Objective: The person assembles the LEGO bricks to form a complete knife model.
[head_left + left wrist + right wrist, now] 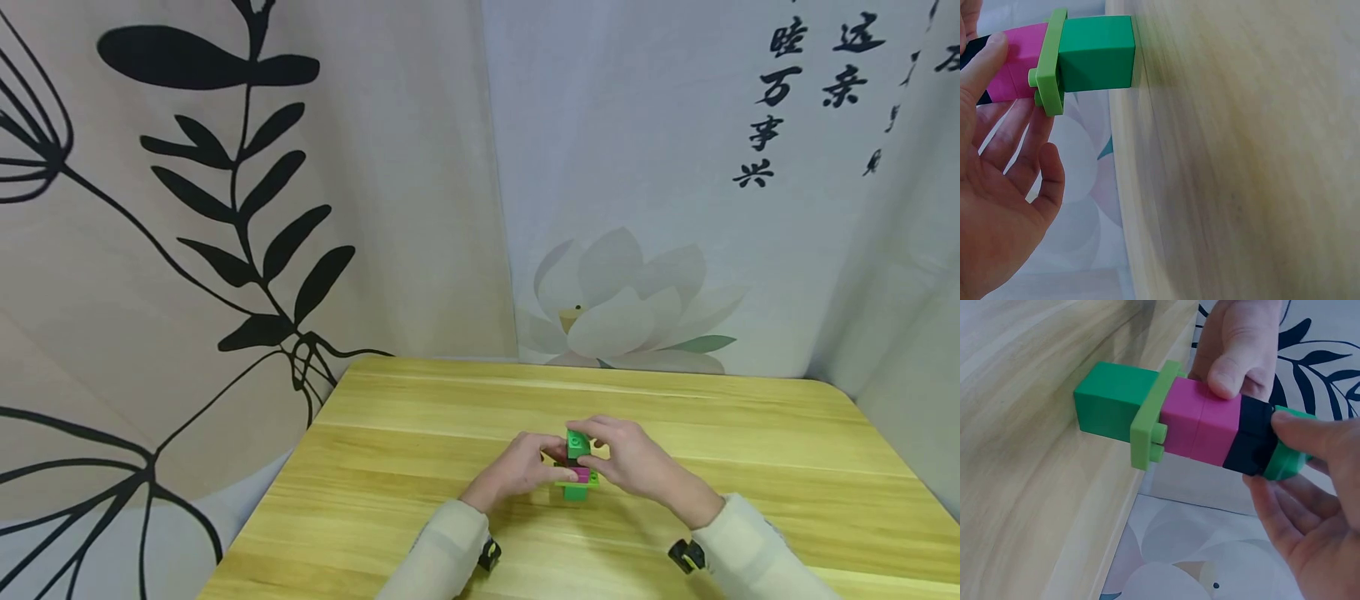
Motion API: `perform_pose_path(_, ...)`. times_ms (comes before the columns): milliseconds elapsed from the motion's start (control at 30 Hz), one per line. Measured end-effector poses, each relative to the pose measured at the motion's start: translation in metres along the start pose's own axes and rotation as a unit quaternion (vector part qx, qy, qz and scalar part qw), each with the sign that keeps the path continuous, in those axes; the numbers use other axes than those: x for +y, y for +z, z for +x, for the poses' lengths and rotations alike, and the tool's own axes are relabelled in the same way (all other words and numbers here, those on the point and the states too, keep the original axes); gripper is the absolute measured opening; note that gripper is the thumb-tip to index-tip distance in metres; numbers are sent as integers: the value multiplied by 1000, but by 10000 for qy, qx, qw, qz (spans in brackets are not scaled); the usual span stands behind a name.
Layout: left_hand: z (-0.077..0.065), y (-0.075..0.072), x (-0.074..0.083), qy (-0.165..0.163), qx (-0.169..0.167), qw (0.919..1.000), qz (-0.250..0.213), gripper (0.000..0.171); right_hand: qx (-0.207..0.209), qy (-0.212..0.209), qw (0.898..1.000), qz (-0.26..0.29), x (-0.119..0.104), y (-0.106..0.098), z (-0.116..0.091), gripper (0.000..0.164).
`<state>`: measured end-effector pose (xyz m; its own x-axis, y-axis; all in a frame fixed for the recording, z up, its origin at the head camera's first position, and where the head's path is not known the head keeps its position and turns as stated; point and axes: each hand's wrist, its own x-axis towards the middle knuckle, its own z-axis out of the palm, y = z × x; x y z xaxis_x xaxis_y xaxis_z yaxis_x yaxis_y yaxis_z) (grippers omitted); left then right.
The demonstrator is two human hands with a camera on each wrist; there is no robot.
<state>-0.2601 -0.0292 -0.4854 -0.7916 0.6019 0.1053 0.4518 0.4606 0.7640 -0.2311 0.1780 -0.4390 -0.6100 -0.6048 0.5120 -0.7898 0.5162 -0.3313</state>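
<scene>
A stack of toy building blocks stands upright on the wooden table, between both hands. Its lowest part is a dark green block (1113, 397). Over that lies a wider lime green plate (1150, 419) with studs showing at its side. Magenta blocks (1200, 422) sit on the plate, followed by a black block (1250, 434). A green brick (577, 444) tops the stack. My left hand (519, 468) grips the magenta part, thumb pressed to its side. The right hand (637, 460) pinches the green top brick between thumb and fingers, fingertips close to the black block.
The wooden table (360, 500) reaches back to a pale curtain (405, 208) printed with dark plants, a lotus and characters. Black devices (686, 556) are strapped at both wrists, by the light sleeves (757, 550).
</scene>
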Motion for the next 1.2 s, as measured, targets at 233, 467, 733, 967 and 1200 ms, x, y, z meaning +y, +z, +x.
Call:
perform_pose_path(233, 0, 0, 0, -71, 13, 10000, -42, 22, -49, 211, 9998, 23, 1, -2, 1, 46)
perform_pose_path(467, 1, 0, -1, -59, 27, 10000, -19, 18, -232, 428, 9988, 111, 2, -6, 4, 45)
perform_pose_path(733, 1, 0, -1, 46, -2, 10000, 9, 17, -571, 711, 9950, 411, 3, -10, 7, 45)
perform_pose_path(967, 0, 0, 0, 12, -12, 10000, -2, 19, -560, 751, 9948, 395, 1, -9, 6, 46)
perform_pose_path(1200, 0, 1, 0, -9, -17, 10000, -59, 20, -432, 683, 9962, 315, 1, -8, 4, 46)
